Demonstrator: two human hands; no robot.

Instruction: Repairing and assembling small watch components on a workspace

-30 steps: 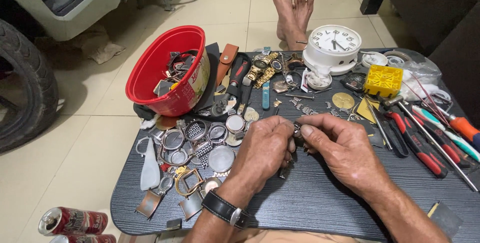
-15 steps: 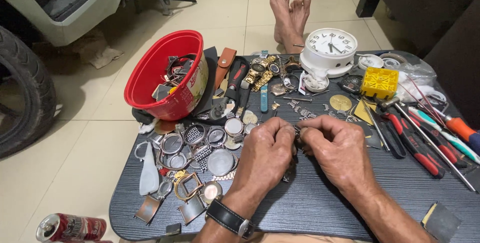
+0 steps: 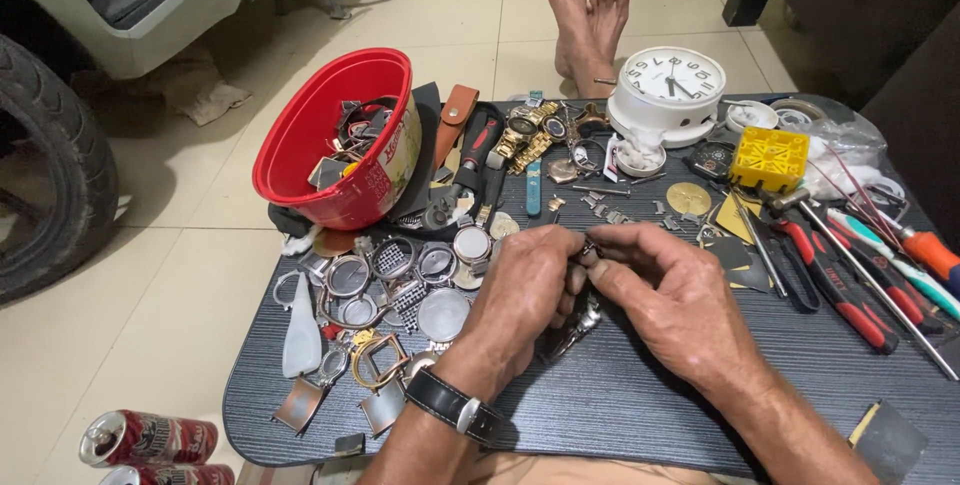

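My left hand and my right hand meet over the middle of the dark tabletop. Together their fingertips pinch a metal watch bracelet, which hangs down between them and touches the table. A small part at the top of the bracelet sits between both thumbs and forefingers. A black wristwatch is on my left wrist. Left of my hands lies a pile of watch cases and bezels.
A red bowl of watch parts stands at the back left. A white clock, a yellow box and screwdrivers and pliers lie right. Bare feet rest beyond the table. A tyre and cans are left.
The hands have stayed together on the bracelet with small finger shifts. The view has tilted slightly, so the table sits lower in frame.
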